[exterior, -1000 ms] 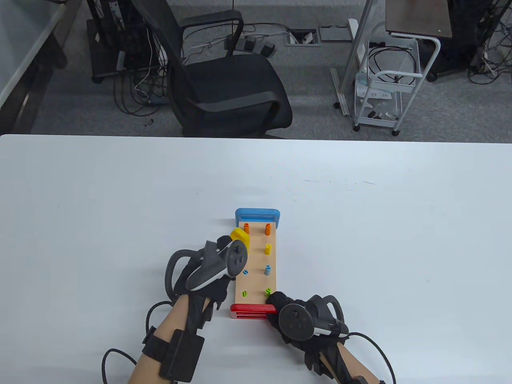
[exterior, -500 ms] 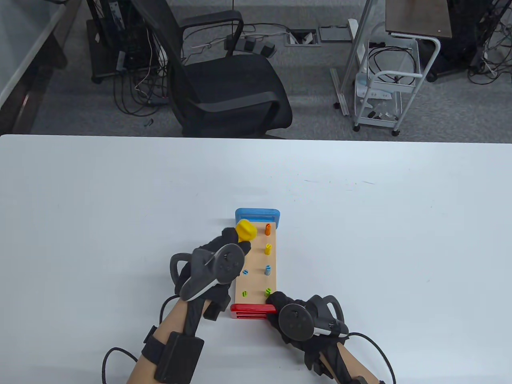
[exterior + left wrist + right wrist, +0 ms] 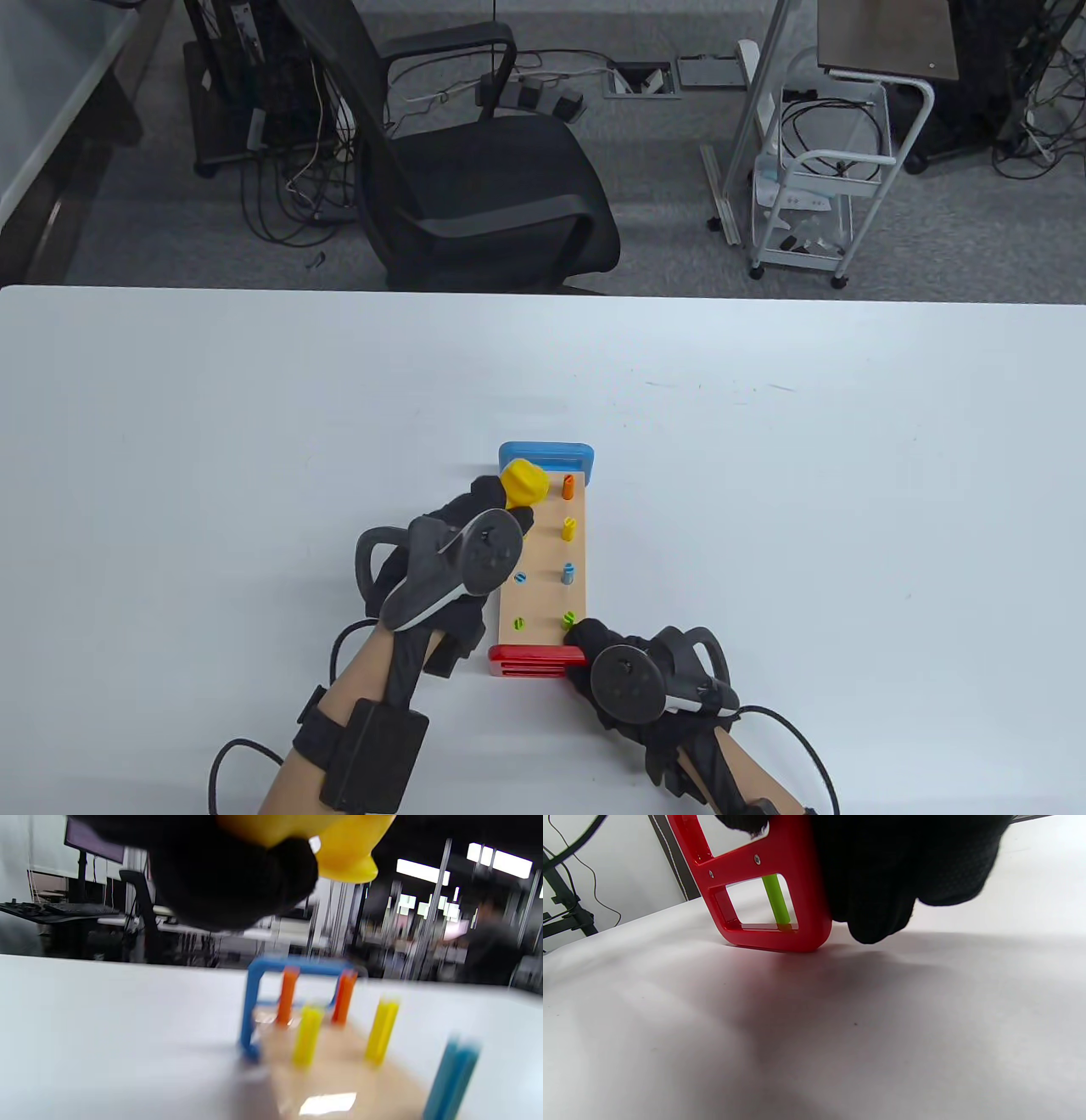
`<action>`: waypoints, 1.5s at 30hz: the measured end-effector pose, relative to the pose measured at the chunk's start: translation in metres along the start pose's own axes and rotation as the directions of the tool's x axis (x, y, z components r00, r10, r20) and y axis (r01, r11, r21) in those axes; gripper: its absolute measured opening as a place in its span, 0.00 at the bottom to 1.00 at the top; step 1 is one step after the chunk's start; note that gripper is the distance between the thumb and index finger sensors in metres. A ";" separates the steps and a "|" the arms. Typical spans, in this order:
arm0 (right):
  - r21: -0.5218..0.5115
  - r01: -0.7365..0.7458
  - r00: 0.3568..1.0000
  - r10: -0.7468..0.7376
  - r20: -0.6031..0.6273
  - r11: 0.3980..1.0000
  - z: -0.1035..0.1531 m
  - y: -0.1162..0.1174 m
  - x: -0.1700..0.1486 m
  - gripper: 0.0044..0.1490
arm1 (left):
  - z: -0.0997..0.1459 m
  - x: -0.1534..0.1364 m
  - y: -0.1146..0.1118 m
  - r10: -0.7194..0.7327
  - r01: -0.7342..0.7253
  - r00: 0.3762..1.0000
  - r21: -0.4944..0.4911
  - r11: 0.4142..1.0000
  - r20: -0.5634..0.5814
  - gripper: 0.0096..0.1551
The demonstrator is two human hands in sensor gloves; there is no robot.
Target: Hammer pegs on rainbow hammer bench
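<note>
The hammer bench (image 3: 543, 586) is a wooden board with a blue end (image 3: 547, 455) far and a red end (image 3: 534, 660) near. Orange, yellow, blue and green pegs stand in two columns. My left hand (image 3: 475, 531) grips a yellow hammer (image 3: 523, 484), its head over the far-left orange peg. In the left wrist view the hammer head (image 3: 339, 844) hangs above the orange pegs (image 3: 288, 995). My right hand (image 3: 594, 645) holds the bench's red end at its right corner. The right wrist view shows those fingers (image 3: 882, 878) on the red frame (image 3: 780, 887) beside a green peg (image 3: 775, 902).
The white table (image 3: 764, 475) spreads wide around the bench. A black office chair (image 3: 475, 187) stands behind the far edge, and a white wire cart (image 3: 814, 195) stands to the right on the floor.
My left hand has carried the yellow hammer head from beside the board's left edge forward to over the far-left orange peg. My right hand has not moved.
</note>
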State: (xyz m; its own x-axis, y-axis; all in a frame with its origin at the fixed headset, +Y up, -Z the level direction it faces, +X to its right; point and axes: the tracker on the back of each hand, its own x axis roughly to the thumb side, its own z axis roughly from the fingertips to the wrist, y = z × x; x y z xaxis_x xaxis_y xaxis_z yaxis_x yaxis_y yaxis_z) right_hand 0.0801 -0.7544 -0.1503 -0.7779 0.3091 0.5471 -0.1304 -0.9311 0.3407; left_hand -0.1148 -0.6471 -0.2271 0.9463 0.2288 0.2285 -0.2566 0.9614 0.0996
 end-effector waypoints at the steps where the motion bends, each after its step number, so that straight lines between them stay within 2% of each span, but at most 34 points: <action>1: -0.001 0.002 1.000 -0.002 0.001 1.000 0.000 0.000 0.000 0.33 | -0.001 0.002 -0.005 0.016 -0.016 1.000 -0.034 0.999 -0.002 0.39; 2: -0.001 0.001 1.000 -0.001 0.001 1.000 0.000 0.000 0.000 0.33 | -0.008 0.003 -0.025 -0.148 0.142 0.989 -0.215 0.966 -0.011 0.39; 3: 0.000 0.000 1.000 0.000 0.000 1.000 0.000 0.000 0.000 0.33 | -0.011 0.003 -0.045 -0.322 0.298 0.947 -0.442 0.846 0.023 0.39; 4: 0.001 -0.001 1.000 0.001 -0.002 1.000 0.000 0.000 0.000 0.33 | -0.008 0.007 -0.035 -0.446 0.415 0.893 -0.505 0.756 0.066 0.38; 5: 0.000 -0.001 1.000 0.001 -0.001 1.000 0.000 0.000 0.000 0.33 | -0.004 0.005 -0.032 -0.334 0.338 0.940 -0.321 0.885 0.070 0.38; 6: 0.001 -0.001 1.000 0.001 -0.001 1.000 0.000 0.000 0.000 0.33 | -0.006 0.006 -0.033 -0.251 0.261 0.965 -0.259 0.930 0.074 0.39; 7: -0.002 0.000 1.000 0.000 0.001 1.000 0.000 0.000 0.000 0.33 | -0.007 0.004 -0.035 -0.282 0.266 0.959 -0.435 0.860 0.029 0.39; 10: -0.001 -0.003 1.000 0.003 0.001 1.000 0.000 0.000 0.000 0.33 | -0.003 -0.001 -0.036 -0.241 0.240 0.970 -0.339 0.910 0.041 0.39; 14: -0.001 0.002 1.000 -0.002 0.002 1.000 0.000 0.000 0.000 0.33 | -0.005 0.001 -0.017 -0.258 0.238 0.966 -0.387 0.891 0.000 0.39; 15: 0.000 0.004 1.000 -0.004 0.003 1.000 0.000 0.000 0.000 0.33 | -0.003 0.001 -0.010 -0.213 0.203 0.977 -0.296 0.933 0.001 0.39; 16: -0.003 0.002 1.000 -0.002 0.003 1.000 0.000 0.000 0.000 0.33 | -0.001 0.000 -0.001 -0.110 0.108 0.994 -0.126 0.986 -0.004 0.39; 17: -0.003 0.000 1.000 0.000 0.002 1.000 0.000 0.000 0.000 0.33 | 0.002 -0.002 0.004 0.027 -0.027 1.000 0.006 1.000 -0.009 0.40; 18: -0.002 0.002 1.000 -0.002 0.002 1.000 0.000 0.000 0.000 0.33 | 0.003 -0.003 0.003 0.092 -0.092 0.996 0.043 0.995 -0.007 0.40; 19: -0.002 0.004 1.000 -0.004 0.003 1.000 0.000 0.000 0.000 0.33 | 0.002 -0.002 -0.009 0.102 -0.102 0.995 0.016 0.995 0.007 0.40; 20: -0.003 0.003 1.000 -0.003 0.004 1.000 0.000 0.000 0.000 0.33 | -0.002 -0.001 -0.022 -0.013 0.012 1.000 -0.086 0.996 -0.002 0.40; 21: -0.002 0.003 1.000 -0.003 0.003 1.000 0.000 0.000 0.000 0.33 | -0.007 -0.001 -0.051 -0.293 0.273 0.956 -0.432 0.860 0.020 0.39; 22: -0.002 0.003 1.000 -0.003 0.003 1.000 0.000 0.001 0.000 0.33 | -0.002 0.001 -0.033 -0.411 0.369 0.911 -0.506 0.780 0.032 0.38; 23: -0.002 0.003 1.000 -0.002 0.004 1.000 0.000 0.000 0.000 0.33 | -0.002 0.000 -0.030 -0.250 0.243 0.968 -0.293 0.924 0.015 0.38; 24: -0.001 0.003 1.000 -0.003 0.004 1.000 0.000 0.000 0.000 0.33 | -0.007 -0.001 -0.035 -0.167 0.163 0.986 -0.309 0.937 0.011 0.38; 25: -0.003 0.004 1.000 -0.004 0.004 1.000 0.000 0.000 0.000 0.33 | -0.008 -0.001 -0.035 -0.224 0.205 0.974 -0.407 0.890 -0.001 0.38; 26: -0.001 0.004 1.000 -0.004 0.004 1.000 0.000 0.000 0.000 0.33 | -0.004 -0.002 -0.032 -0.259 0.240 0.966 -0.413 0.879 0.011 0.38; 27: -0.001 0.004 1.000 -0.004 0.003 1.000 0.000 0.000 0.000 0.33 | -0.003 -0.004 -0.036 -0.232 0.224 0.973 -0.323 0.920 0.015 0.38; 30: -0.001 0.005 1.000 -0.005 0.005 1.000 0.000 0.000 0.000 0.33 | -0.001 -0.005 -0.038 -0.229 0.223 0.973 -0.335 0.916 0.020 0.39; 33: -0.001 0.005 1.000 -0.005 0.004 1.000 0.000 0.001 0.000 0.33 | -0.006 0.002 -0.028 -0.311 0.298 0.950 -0.386 0.873 0.031 0.39; 35: -0.003 0.002 1.000 -0.002 0.004 1.000 0.000 0.001 0.000 0.33 | -0.005 0.006 -0.013 -0.283 0.282 0.958 -0.265 0.922 0.039 0.39; 37: -0.003 0.003 1.000 -0.003 0.003 1.000 0.000 0.001 0.000 0.33 | 0.000 0.005 -0.005 -0.071 0.073 0.997 -0.054 0.996 0.041 0.40; 38: -0.005 0.001 1.000 -0.001 0.003 1.000 0.000 0.001 0.000 0.33 | 0.001 0.004 -0.010 -0.002 0.003 0.999 -0.025 1.000 0.044 0.40; 39: -0.003 0.001 1.000 -0.001 0.003 1.000 0.000 0.001 0.000 0.33 | -0.001 0.004 -0.025 -0.047 0.050 0.998 -0.086 0.995 0.040 0.39; 40: -0.002 0.002 1.000 -0.002 0.003 1.000 0.000 0.001 0.000 0.33 | -0.005 0.005 -0.044 -0.208 0.208 0.978 -0.253 0.945 0.026 0.39; 41: -0.004 0.001 1.000 -0.001 0.002 1.000 0.000 0.001 0.000 0.33 | 0.005 0.008 -0.043 -0.485 0.452 0.873 -0.445 0.773 0.044 0.38; 42: -0.001 0.000 1.000 0.000 0.002 1.000 0.000 0.001 0.000 0.33 | 0.003 0.009 -0.041 -0.393 0.390 0.919 -0.216 0.895 0.031 0.38; 43: 0.000 -0.001 1.000 0.001 0.001 1.000 0.000 0.001 0.000 0.33 | -0.003 0.011 -0.043 -0.302 0.308 0.951 -0.166 0.937 0.063 0.38; 44: -0.004 -0.001 1.000 0.001 0.003 1.000 0.000 0.001 0.000 0.33 | -0.007 0.010 -0.044 -0.314 0.307 0.949 -0.359 0.881 0.042 0.38; 45: -0.001 0.002 1.000 -0.002 0.004 1.000 -0.001 0.001 0.000 0.33 | -0.005 0.010 -0.041 -0.333 0.318 0.942 -0.388 0.865 0.029 0.38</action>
State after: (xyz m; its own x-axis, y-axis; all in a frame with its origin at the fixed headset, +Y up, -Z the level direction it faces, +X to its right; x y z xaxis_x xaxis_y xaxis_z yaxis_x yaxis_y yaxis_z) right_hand 0.0798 -0.7557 -0.1507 -0.7752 0.3122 0.5492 -0.1330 -0.9306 0.3411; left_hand -0.0941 -0.6837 -0.2336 0.9715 -0.1090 0.2104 0.1551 0.9638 -0.2168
